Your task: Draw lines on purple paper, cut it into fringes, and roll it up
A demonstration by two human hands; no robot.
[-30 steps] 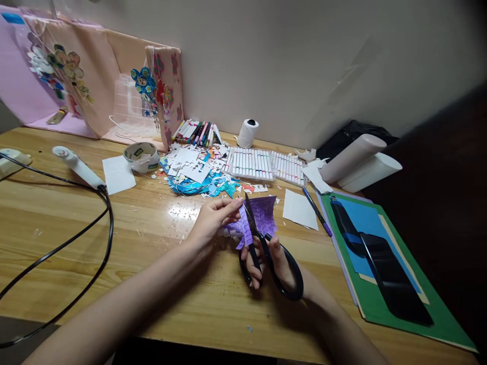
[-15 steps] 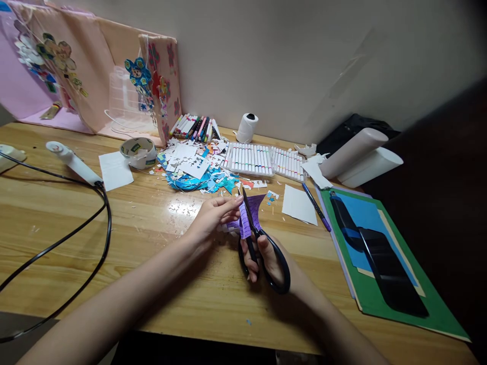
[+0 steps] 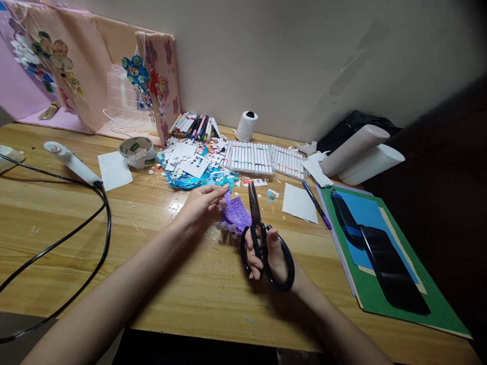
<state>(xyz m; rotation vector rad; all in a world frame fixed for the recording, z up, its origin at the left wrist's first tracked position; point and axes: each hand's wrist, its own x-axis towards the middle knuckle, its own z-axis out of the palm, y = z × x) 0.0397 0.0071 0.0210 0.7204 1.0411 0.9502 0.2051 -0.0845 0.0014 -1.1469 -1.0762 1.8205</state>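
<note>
My left hand [image 3: 203,205] pinches a strip of a purple paper piece [image 3: 236,213] between thumb and fingers. The piece hangs just above the table, its lower edge ragged with whitish tabs. To its right, black-handled scissors [image 3: 257,218] point away from me, blades nearly closed and apart from the strip I pinch. My right hand [image 3: 268,256] has its thumb and fingers through the scissors' loops. Behind the hands lies a heap of cut paper scraps [image 3: 190,162] in white and blue.
Trays of markers [image 3: 251,157] and a thread spool [image 3: 246,126] stand at the back. A tape roll [image 3: 137,152] and black cable [image 3: 108,218] are on the left. White paper [image 3: 300,204], a pen [image 3: 317,205] and a green board [image 3: 411,289] lie right.
The scissors have moved off the purple paper and their blades have closed further. My left hand has shifted left with the paper, which now hangs differently.
</note>
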